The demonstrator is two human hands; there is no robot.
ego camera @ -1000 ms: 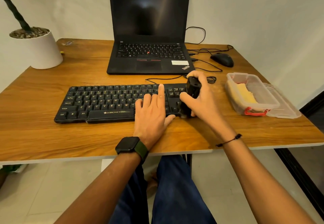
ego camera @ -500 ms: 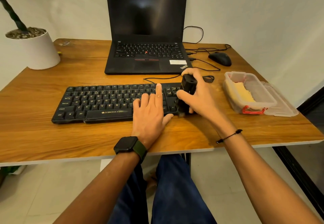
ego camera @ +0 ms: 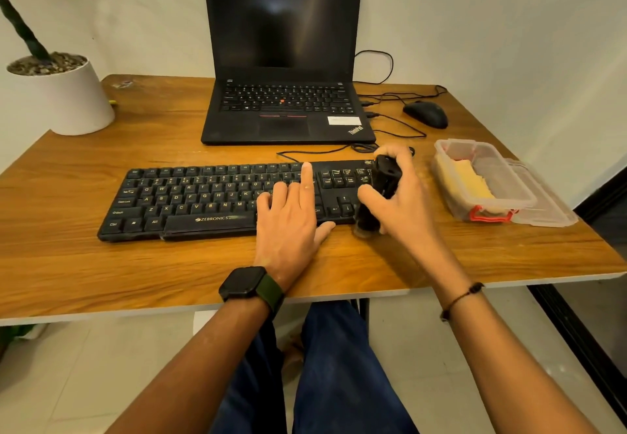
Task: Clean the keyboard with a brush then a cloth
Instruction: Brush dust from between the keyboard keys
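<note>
Your wooden desk [ego camera: 101,264] fills the view, its near edge running across just above your knees. At the far middle stands an open black laptop [ego camera: 285,60] with a dark screen. A white plant pot [ego camera: 64,97] sits at the far left corner.

Nearer to you, the black keyboard [ego camera: 190,196] lies flat across the middle of the desk, long side running left to right, its cable [ego camera: 315,152] trailing toward the laptop.

On the right stands a clear plastic container [ego camera: 488,179] with a red latch, open, its lid lying beside it on the right. Inside it lies the yellow cloth [ego camera: 464,182], untouched and well apart from the keyboard.

Your left hand [ego camera: 291,216] lies flat on the right-hand part of the keyboard, fingers straight and spread over the keys, thumb resting at the near edge; it holds nothing and only presses down.

Your right hand [ego camera: 403,196] is curled round the black brush [ego camera: 380,196], thumb on its near side and fingers wrapped behind it. The brush stands nearly upright at the keyboard's right end, its bristle tip down at the near right corner by the arrow keys; the tip is blurred, so you cannot tell if it touches the keys or the desk.

A black mouse [ego camera: 425,114] sits at the far right, its wire leading to the laptop. A dark smartwatch [ego camera: 247,282] with a green strap is on your left wrist, a thin dark cord bracelet [ego camera: 461,298] on your right.
</note>
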